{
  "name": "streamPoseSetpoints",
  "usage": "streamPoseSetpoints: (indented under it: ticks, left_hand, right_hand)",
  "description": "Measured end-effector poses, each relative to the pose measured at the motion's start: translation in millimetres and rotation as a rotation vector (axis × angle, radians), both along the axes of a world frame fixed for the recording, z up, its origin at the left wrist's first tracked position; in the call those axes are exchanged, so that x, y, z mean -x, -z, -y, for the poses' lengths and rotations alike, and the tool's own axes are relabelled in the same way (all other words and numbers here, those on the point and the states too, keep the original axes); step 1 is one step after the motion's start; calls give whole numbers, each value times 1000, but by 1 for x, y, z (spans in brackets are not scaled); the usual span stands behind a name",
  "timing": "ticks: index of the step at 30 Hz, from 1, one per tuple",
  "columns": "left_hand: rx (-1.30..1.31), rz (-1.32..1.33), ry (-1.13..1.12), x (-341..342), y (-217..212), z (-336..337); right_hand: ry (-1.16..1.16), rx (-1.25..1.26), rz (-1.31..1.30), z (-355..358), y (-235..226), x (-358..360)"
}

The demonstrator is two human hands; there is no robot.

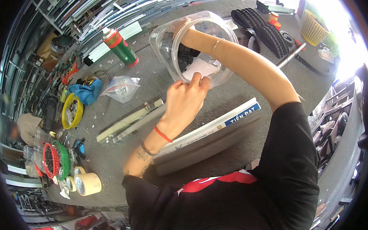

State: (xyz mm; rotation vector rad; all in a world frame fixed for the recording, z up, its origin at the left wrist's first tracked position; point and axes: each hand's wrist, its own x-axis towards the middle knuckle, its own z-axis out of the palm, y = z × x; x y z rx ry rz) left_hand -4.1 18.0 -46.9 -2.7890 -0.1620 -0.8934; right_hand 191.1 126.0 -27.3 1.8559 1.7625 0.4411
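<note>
A large clear plastic jar (pixel 159 43) lies tilted on the grey worktable, its round mouth toward me. My left hand (pixel 184 98) is closed on the near edge of that mouth, fingers curled over the rim. Through the opening reaches my right arm, and my right hand (pixel 184 30) is inside the jar, near its far wall. The plastic blurs its fingers, so their grip cannot be made out. Black plastic parts (pixel 185 57) lie in the jar beside a whitish sheet of paper (pixel 200 69).
Beneath my forearms lies a long white profile (pixel 209 134) with a blue label. A green-red spray can (pixel 121 47), a clear bag (pixel 122 89) and yellow basket (pixel 72 110) stand left. Tape rolls (pixel 89 184) sit lower left. Black ribbed strips (pixel 272 41) lie at far right.
</note>
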Motion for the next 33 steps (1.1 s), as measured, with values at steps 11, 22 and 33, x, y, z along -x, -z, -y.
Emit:
streamPoseSetpoints:
  ticks: [11, 22, 33]
  left_hand:
    - [127, -36, -21, 2, -4, -4]
    - [131, -36, 14, 7, -3, -6]
    - [156, -14, -30, 9, -6, -11]
  right_hand:
    - [79, -105, -227, -18, 13, -8]
    - [106, -270, 76, -17, 34, -9]
    - [44, -417, 108, 50, -6, 36]
